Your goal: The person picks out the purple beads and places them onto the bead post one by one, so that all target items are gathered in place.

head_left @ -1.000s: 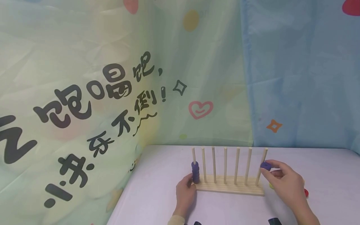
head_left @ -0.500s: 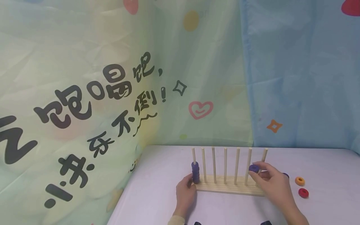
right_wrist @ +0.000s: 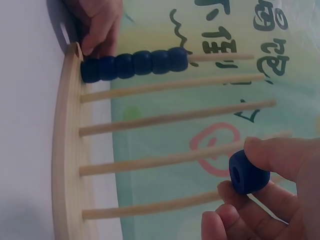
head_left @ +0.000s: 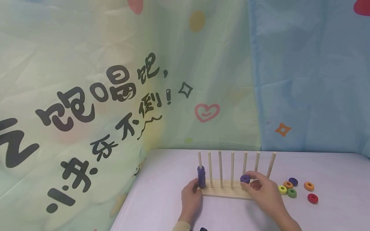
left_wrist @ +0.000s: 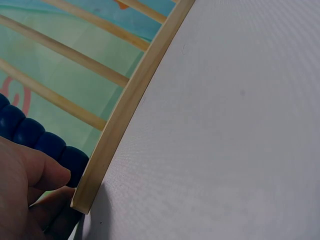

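Observation:
A wooden peg stand [head_left: 221, 192] with a row of upright pegs stands on the table. Its leftmost peg carries a stack of blue-purple beads [head_left: 201, 177], also large in the right wrist view. My left hand [head_left: 191, 195] holds the left end of the base, thumb beside the lowest bead in the left wrist view. Between thumb and fingers of my right hand [head_left: 267, 195] is a single blue-purple bead [right_wrist: 250, 172], its hole facing the base in the right wrist view. That bead is in front of the right-hand pegs, off the pegs; the hand hides the base's right end.
Right of the stand, loose beads lie on the white table [head_left: 332, 173]: a yellow bead [head_left: 282, 190], a green bead [head_left: 292, 192], a dark blue bead [head_left: 293, 182], two orange ones and a red bead [head_left: 312, 198]. A printed cloth [head_left: 202, 80] hangs behind.
My right hand has carried the bead leftward from the rightmost peg past the neighbouring pegs, uncovering the loose beads at right. My left hand stays at the base's end.

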### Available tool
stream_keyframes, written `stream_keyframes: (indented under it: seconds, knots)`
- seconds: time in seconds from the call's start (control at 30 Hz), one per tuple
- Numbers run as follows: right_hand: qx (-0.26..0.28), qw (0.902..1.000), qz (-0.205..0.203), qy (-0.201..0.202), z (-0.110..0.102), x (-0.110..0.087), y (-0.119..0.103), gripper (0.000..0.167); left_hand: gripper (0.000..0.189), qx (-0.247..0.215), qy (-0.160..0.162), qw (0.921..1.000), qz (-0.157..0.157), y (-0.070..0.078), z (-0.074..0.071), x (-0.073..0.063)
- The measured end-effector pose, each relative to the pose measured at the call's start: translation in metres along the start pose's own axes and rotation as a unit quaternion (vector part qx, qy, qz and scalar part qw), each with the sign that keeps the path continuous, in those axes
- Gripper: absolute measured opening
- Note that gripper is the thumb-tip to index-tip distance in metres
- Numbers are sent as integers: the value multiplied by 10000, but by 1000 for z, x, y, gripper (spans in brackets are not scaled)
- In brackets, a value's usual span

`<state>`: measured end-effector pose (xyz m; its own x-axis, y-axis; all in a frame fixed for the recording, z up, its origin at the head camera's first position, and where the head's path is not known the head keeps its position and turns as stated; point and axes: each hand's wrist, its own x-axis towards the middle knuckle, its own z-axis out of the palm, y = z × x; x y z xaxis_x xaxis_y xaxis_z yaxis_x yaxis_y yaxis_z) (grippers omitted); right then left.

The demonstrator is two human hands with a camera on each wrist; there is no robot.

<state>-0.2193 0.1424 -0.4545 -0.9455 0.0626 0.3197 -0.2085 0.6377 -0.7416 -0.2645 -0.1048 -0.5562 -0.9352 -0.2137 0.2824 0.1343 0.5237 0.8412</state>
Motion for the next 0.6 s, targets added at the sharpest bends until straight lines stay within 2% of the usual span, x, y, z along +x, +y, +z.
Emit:
stream_keyframes:
  seconds: [0.43, 0.6]
  knots:
    - [137, 9991, 157, -368, 20, -5, -12, 33, 45, 19, -60, 9999, -77, 2, -1, 0]
    - [169, 9989, 85, -429, 28, -9, -14, 31, 46, 35, -84, 9999, -58, 2, -1, 0]
